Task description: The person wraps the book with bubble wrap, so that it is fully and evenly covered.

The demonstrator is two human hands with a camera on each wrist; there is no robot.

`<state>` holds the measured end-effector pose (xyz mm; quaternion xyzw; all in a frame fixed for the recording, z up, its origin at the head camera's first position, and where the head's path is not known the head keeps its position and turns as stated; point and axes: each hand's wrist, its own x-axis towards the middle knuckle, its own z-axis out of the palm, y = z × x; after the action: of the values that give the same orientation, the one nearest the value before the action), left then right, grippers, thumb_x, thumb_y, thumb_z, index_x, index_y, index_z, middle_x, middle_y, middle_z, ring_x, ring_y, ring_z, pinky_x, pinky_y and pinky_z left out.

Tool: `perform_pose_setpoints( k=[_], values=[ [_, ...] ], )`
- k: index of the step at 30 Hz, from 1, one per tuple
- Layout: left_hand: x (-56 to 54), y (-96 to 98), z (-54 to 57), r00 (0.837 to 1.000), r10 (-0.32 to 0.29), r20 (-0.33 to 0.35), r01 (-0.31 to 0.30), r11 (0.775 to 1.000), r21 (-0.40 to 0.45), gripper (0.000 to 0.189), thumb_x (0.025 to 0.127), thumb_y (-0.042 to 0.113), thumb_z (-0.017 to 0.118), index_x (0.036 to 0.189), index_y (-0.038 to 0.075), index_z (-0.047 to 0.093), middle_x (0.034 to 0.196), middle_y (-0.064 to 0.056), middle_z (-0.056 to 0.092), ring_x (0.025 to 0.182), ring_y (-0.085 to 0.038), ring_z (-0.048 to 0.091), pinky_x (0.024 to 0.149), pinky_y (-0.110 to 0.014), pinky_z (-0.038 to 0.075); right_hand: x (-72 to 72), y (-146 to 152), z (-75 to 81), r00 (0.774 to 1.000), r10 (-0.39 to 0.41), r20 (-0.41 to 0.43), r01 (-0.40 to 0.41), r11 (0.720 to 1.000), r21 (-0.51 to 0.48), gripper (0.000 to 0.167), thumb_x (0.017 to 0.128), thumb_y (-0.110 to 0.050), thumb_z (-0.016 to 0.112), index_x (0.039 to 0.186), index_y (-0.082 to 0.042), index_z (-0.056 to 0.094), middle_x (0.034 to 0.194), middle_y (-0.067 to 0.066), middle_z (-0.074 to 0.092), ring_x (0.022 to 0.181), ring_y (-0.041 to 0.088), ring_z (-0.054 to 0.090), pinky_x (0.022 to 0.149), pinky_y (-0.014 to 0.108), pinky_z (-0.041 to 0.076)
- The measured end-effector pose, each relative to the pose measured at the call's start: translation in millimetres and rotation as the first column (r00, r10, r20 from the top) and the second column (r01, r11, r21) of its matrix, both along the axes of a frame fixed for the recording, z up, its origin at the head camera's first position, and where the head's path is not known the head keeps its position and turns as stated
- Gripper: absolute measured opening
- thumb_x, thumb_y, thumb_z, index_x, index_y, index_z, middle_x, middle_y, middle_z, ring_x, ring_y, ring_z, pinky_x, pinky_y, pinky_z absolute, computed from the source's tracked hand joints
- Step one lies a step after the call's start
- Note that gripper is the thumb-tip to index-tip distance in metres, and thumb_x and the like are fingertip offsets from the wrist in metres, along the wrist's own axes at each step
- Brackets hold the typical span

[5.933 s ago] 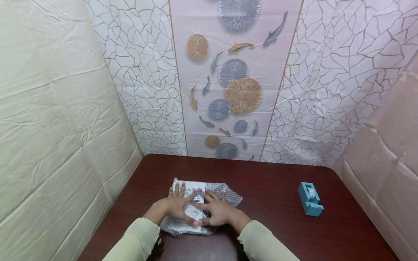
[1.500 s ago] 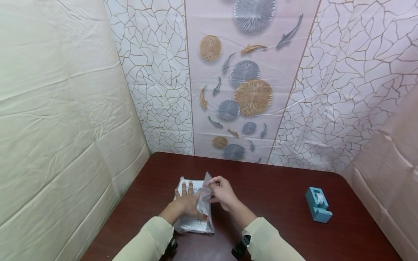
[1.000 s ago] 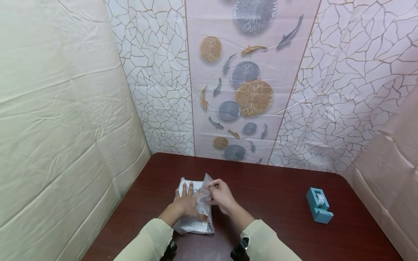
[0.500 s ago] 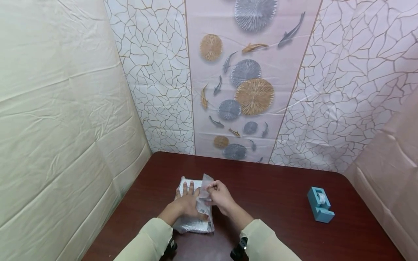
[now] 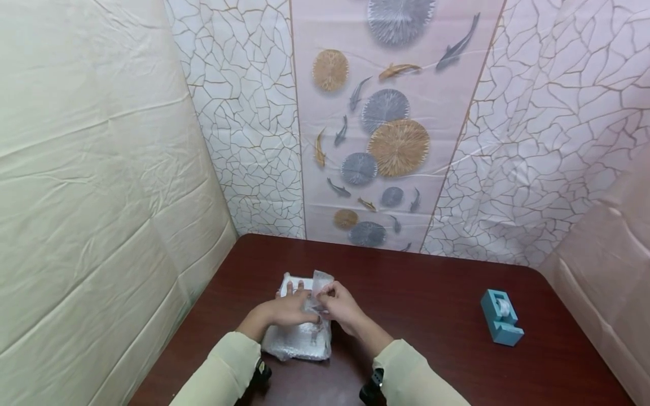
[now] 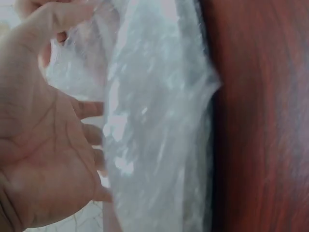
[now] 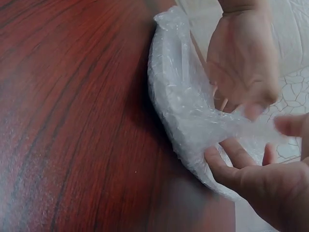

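A flat, white package in clear bubble wrap [image 5: 299,343] lies on the table, left of centre. My left hand [image 5: 285,310] rests on its upper part with fingers extended; the palm is raised off the wrap in the left wrist view, where the bubble wrap [image 6: 154,116] fills the middle. With thumb and fingers, my right hand [image 5: 342,306] pinches a loose flap of the wrap at the package's right side; the flap's tip stands up above the fingers. The right wrist view shows the bubble wrap [image 7: 178,106] stretched toward the right hand [image 7: 270,186]. The wrapped item's printing is hidden.
A blue tape dispenser [image 5: 501,317] with a roll of clear tape stands at the right of the dark red-brown table [image 5: 406,293]. Cream cloth [image 5: 101,197] hangs along the left side, and a patterned sheet hangs behind the table.
The right hand has lifted the wrap's right flap and folded it leftward over the package. Lately the left hand has shifted up the package, uncovering its lower part.
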<state>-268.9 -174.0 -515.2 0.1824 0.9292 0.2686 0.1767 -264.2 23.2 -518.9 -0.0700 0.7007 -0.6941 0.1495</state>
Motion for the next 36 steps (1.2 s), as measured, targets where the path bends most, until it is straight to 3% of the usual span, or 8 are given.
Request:
perform_pose_setpoints(
  k=[6, 12, 15, 18, 20, 22, 28, 36],
  values=[
    [2.1, -3.4, 1.8, 1.000, 0.016, -0.025, -0.015, 0.999, 0.051, 0.097, 0.100, 0.065, 0.058, 0.170, 0.002, 0.037, 0.180, -0.034, 0.019, 0.168, -0.058, 0.004, 0.128, -0.085, 0.010, 1.0, -1, 5.7, 0.999, 0.019, 0.049, -0.018, 1.000, -0.018, 0.032, 0.112, -0.032, 0.057, 0.119, 0.000, 0.057, 0.133, 0.027, 0.069, 0.103, 0.024, 0.080, 0.080, 0.032, 0.062],
    [-0.2, 0.9, -2.1, 0.991, 0.095, -0.089, -0.089, 0.994, 0.068, 0.088, 0.109, 0.060, 0.049, 0.159, -0.012, 0.035, 0.171, -0.039, 0.037, 0.167, -0.060, 0.013, 0.129, -0.084, 0.010, 3.3, 3, 6.3, 0.998, 0.035, 0.058, -0.031, 0.998, -0.059, 0.035, 0.115, -0.030, 0.050, 0.121, 0.003, 0.060, 0.121, 0.016, 0.072, 0.094, 0.016, 0.076, 0.087, 0.036, 0.057],
    [-16.9, -5.4, -23.0, 0.986, 0.083, -0.147, -0.071, 0.994, 0.084, 0.077, 0.113, 0.062, 0.039, 0.148, -0.007, 0.045, 0.164, -0.040, 0.046, 0.162, -0.066, 0.021, 0.126, -0.086, 0.018, 3.7, 3, 4.4, 0.998, 0.042, 0.046, -0.040, 0.998, -0.057, 0.028, 0.113, -0.024, 0.051, 0.121, 0.001, 0.060, 0.117, 0.009, 0.073, 0.111, 0.032, 0.080, 0.096, 0.043, 0.058],
    [-39.3, -14.8, -53.7, 0.973, 0.067, -0.219, -0.055, 0.997, 0.063, 0.078, 0.116, 0.063, 0.030, 0.152, -0.002, 0.053, 0.163, -0.031, 0.054, 0.159, -0.066, 0.030, 0.127, -0.079, 0.028, 3.6, 2, 1.4, 0.998, 0.061, 0.020, -0.060, 0.998, -0.027, 0.027, 0.111, -0.015, 0.054, 0.128, 0.005, 0.059, 0.127, 0.019, 0.074, 0.128, 0.044, 0.074, 0.104, 0.051, 0.059],
    [-54.5, -19.9, -74.2, 0.956, 0.064, -0.285, -0.058, 0.998, 0.030, 0.071, 0.118, 0.058, 0.027, 0.150, 0.005, 0.062, 0.158, -0.023, 0.062, 0.155, -0.061, 0.042, 0.126, -0.072, 0.038, 3.8, 1, -0.9, 0.997, 0.071, -0.003, -0.071, 0.997, 0.002, 0.031, 0.108, -0.010, 0.057, 0.134, 0.009, 0.057, 0.137, 0.027, 0.070, 0.131, 0.045, 0.072, 0.106, 0.053, 0.060],
    [-62.3, -22.4, -82.5, 0.940, 0.079, -0.331, -0.076, 0.997, 0.022, 0.065, 0.119, 0.052, 0.028, 0.140, 0.008, 0.071, 0.147, -0.020, 0.072, 0.146, -0.052, 0.058, 0.121, -0.065, 0.048, 4.0, 1, -2.6, 0.997, 0.078, -0.030, -0.077, 0.997, 0.031, 0.039, 0.104, -0.006, 0.063, 0.139, 0.011, 0.056, 0.142, 0.032, 0.067, 0.128, 0.042, 0.072, 0.102, 0.049, 0.062],
    [-74.9, -26.0, -93.8, 0.906, 0.104, -0.409, -0.119, 0.993, -0.011, 0.048, 0.118, 0.039, 0.036, 0.108, 0.012, 0.076, 0.119, -0.015, 0.082, 0.113, -0.037, 0.078, 0.093, -0.054, 0.062, 4.3, 2, -8.9, 0.983, 0.116, -0.143, -0.105, 0.991, 0.078, 0.057, 0.091, 0.008, 0.072, 0.145, 0.016, 0.055, 0.143, 0.037, 0.064, 0.130, 0.049, 0.069, 0.095, 0.035, 0.065],
    [-75.0, -27.1, -95.3, 0.884, 0.119, -0.451, -0.149, 0.988, -0.031, 0.038, 0.116, 0.036, 0.044, 0.103, 0.018, 0.074, 0.108, -0.006, 0.083, 0.105, -0.032, 0.079, 0.087, -0.051, 0.061, 12.3, -3, -12.4, 0.915, 0.190, -0.357, -0.050, 0.929, 0.367, 0.059, 0.083, 0.008, 0.084, 0.139, 0.014, 0.065, 0.135, 0.035, 0.070, 0.127, 0.052, 0.071, 0.102, 0.055, 0.064]
  ],
)
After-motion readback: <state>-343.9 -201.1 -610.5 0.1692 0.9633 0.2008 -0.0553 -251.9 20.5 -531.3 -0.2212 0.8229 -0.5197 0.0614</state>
